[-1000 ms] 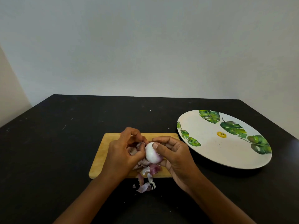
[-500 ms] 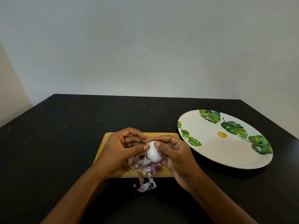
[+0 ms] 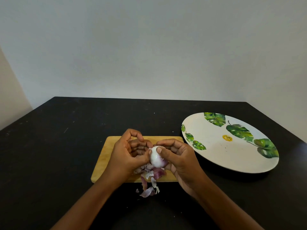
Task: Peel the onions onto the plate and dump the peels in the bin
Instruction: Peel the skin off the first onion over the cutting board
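A small, mostly peeled onion (image 3: 155, 157), white with a purple patch low on its right side, is held just above the wooden cutting board (image 3: 106, 156). My right hand (image 3: 180, 161) grips it from the right, thumb on top. My left hand (image 3: 127, 155) holds it from the left with the thumb against its skin and the fingers curled behind. Purple and white peels (image 3: 150, 181) lie under the hands and spill off the board's front edge onto the table. The white plate with green leaves (image 3: 230, 143) sits to the right with nothing on it.
The black table (image 3: 58, 146) ends at a pale wall behind. Its right corner lies just beyond the plate. No bin is in view.
My left hand has shifted a little, its fingers opening and re-curling behind the onion. The onion stays between both hands above the board. The peel pile looks the same.
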`<act>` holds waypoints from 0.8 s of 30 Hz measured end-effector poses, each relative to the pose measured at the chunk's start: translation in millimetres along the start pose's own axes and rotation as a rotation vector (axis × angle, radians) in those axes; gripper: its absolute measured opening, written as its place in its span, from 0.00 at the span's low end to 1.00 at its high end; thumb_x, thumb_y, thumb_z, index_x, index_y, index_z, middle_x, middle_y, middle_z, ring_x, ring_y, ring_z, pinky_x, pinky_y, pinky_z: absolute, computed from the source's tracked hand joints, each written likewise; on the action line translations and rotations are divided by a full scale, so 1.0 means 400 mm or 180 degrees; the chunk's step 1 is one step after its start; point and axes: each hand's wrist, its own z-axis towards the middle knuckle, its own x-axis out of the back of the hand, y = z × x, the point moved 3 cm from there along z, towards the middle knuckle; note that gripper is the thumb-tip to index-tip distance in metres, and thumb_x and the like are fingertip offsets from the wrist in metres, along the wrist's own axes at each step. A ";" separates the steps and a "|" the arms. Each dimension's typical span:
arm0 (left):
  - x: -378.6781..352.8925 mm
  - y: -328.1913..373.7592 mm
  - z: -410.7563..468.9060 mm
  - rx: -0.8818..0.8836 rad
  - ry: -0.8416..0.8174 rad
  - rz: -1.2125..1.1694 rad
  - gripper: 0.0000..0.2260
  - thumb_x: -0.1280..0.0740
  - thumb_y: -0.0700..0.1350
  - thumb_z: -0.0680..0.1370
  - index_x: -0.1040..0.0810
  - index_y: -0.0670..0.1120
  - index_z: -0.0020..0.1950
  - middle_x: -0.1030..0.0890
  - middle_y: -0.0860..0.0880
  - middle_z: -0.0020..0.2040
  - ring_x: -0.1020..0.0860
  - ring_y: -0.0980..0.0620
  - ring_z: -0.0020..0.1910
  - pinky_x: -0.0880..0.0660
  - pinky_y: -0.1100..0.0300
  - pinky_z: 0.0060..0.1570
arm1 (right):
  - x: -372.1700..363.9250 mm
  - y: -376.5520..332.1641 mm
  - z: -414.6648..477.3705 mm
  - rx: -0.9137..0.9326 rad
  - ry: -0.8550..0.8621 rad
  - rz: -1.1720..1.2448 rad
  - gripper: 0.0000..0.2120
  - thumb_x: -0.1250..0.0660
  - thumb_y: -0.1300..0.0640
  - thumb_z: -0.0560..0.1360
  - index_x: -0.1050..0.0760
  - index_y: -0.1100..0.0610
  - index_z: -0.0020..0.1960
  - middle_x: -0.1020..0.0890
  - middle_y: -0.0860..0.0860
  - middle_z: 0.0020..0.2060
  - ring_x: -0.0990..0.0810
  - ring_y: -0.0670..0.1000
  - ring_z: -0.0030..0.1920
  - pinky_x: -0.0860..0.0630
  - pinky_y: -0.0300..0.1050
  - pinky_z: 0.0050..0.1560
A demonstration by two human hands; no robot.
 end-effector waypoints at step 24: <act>-0.005 0.026 -0.015 -0.0935 0.0047 0.1421 0.16 0.34 0.51 0.70 0.35 0.68 0.51 0.22 0.58 0.49 0.20 0.61 0.45 0.23 0.70 0.41 | -0.009 0.000 -0.007 -0.0383 -0.0151 0.0568 0.07 0.29 0.62 0.67 0.19 0.59 0.46 0.15 0.56 0.43 0.16 0.54 0.46 0.18 0.47 0.39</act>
